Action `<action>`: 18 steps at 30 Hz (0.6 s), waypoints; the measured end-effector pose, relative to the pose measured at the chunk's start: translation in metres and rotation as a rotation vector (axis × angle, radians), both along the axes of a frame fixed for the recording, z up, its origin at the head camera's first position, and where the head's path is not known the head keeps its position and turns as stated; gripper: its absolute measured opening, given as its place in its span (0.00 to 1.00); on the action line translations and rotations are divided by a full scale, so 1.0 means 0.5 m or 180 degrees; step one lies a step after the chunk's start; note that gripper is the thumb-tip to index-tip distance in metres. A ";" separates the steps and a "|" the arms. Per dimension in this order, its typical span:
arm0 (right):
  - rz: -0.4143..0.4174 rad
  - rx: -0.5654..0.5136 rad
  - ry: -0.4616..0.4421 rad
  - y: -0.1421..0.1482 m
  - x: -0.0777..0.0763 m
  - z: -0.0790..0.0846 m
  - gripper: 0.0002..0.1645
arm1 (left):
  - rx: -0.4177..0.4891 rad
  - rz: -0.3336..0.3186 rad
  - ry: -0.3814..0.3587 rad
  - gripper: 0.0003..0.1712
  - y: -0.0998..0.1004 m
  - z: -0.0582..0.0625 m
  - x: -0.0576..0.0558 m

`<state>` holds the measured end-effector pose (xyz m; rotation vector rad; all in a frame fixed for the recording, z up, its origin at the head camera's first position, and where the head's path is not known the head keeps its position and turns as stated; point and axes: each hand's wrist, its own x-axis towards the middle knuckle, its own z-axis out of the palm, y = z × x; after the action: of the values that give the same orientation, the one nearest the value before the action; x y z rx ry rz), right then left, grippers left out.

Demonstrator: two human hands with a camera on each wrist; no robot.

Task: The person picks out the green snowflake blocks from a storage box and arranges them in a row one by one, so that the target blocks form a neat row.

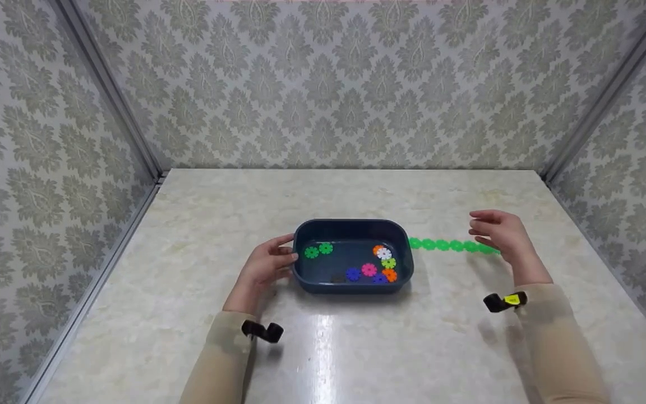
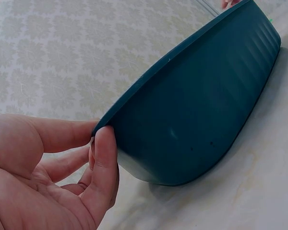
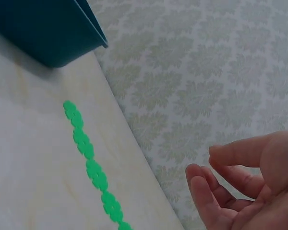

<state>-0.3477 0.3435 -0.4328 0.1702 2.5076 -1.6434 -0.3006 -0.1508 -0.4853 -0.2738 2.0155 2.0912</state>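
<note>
A dark blue plastic basin point(image 1: 351, 288) stands on the table with several flower-shaped plastic discs inside. At its left end my left hand point(image 1: 267, 262) pinches the rim between thumb and fingers, seen closely in the left wrist view on the basin's wall point(image 2: 192, 105). From beside the basin's right end, a chain of joined green discs point(image 1: 442, 245) runs rightward along the table. My right hand point(image 1: 503, 235) hovers over the chain's far end, hiding part of it. Its fingers point(image 3: 237, 152) are loosely bent with nothing between them in the right wrist view.
Two green discs point(image 1: 326, 248) lie in the basin's left part. A pink disc point(image 1: 369, 270), a white disc point(image 1: 384, 254) and several orange, blue and yellow-green ones sit toward its right. Patterned wall panels point(image 1: 323, 84) close off the pale table point(image 1: 233, 207) behind and at both sides.
</note>
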 end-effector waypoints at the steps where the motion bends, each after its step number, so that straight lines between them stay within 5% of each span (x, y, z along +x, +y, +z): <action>1: 0.0043 -0.0008 0.0017 -0.009 0.000 0.002 0.34 | -0.0010 -0.0005 0.0006 0.33 0.000 0.000 0.000; 18: 0.0550 -0.0193 0.0209 -0.180 -0.008 0.028 0.27 | -0.0014 -0.0005 -0.0006 0.33 -0.001 -0.002 -0.002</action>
<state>-0.3516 0.2536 -0.4186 -0.1060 2.4369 -1.6778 -0.3015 -0.1511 -0.4864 -0.2749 2.0187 2.0850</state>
